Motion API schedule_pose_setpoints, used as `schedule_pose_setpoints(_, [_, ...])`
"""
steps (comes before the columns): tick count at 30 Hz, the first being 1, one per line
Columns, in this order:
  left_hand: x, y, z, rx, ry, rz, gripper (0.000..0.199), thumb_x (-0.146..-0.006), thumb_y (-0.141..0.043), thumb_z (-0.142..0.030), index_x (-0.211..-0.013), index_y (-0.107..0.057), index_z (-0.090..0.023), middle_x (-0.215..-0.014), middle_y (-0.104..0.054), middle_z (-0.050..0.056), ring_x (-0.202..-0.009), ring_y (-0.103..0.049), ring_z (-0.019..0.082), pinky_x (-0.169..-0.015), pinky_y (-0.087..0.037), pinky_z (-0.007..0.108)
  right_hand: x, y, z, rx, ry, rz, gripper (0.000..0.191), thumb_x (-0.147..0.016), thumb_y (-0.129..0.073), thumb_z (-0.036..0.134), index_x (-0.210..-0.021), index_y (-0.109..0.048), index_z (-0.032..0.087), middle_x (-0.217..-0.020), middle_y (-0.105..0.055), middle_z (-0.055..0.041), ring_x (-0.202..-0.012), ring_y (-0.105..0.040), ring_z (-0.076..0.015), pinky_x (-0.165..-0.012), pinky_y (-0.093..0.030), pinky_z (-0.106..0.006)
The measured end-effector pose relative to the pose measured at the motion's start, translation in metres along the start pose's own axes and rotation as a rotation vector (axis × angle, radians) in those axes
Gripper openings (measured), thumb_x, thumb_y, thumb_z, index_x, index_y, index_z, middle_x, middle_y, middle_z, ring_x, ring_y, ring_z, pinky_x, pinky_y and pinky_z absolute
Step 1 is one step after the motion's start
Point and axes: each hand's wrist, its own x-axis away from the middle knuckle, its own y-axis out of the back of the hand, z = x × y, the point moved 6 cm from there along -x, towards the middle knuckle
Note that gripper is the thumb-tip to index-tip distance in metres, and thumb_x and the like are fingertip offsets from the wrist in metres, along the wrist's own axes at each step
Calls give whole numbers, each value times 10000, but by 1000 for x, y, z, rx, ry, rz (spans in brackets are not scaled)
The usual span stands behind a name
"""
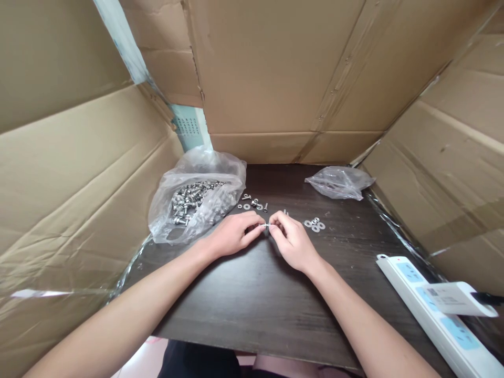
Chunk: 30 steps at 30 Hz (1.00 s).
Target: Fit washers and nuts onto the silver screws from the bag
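A small silver bolt (pixel 266 225) with what looks like a washer on it lies level between my fingertips above the dark table. My left hand (pixel 236 231) pinches its left end. The other end is in the closed fingertips of my right hand (pixel 293 239). Just beyond my hands lie loose bolts (pixel 246 197), a flat washer (pixel 247 207) and a few nuts. To the right of my right hand sits a little group of washers (pixel 315 228) with nuts among them. My fingers partly cover the bolt, so its head end is hard to make out.
An open clear plastic bag (pixel 161 210) full of bolts stands at the back left. Another clear bag (pixel 340 182) lies at the back right. A white power strip (pixel 433 315) with a plugged-in adapter runs along the right edge. Cardboard walls (pixel 275 68) enclose the table (pixel 244 304).
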Motion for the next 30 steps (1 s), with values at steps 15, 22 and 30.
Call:
schedule_pose_setpoints(15, [-1,2,-2,13,-16,-12,241,-1045,-494,-320,-1008,-679,-170,-892,-663,41,-794,-603,154,-741,-442,264,-1,3,-3,-26,-72,-46,397,-1032,-373,401,-720,-513,197,-631,-514,2,-602,-486,-146,-622,-356,-277])
schedule_pose_setpoints(22, [-1,2,1,20,5,-21,240,-1041,-495,-318,-992,-674,-166,-894,-662,42,-797,-594,158,-745,-440,276,0,-2,-2,-46,-37,28,227,-949,-464,299,-754,-525,201,-643,-539,14,-608,-489,-140,-616,-361,-265])
schedule_pose_setpoints(30, [-1,3,0,33,-1,-43,242,-1041,-495,-315,-983,-673,-161,-890,-663,49,-800,-603,159,-748,-454,279,0,-7,-2,-7,-50,55,320,-948,-474,332,-660,-446,197,-571,-450,30,-548,-410,-117,-560,-308,-262])
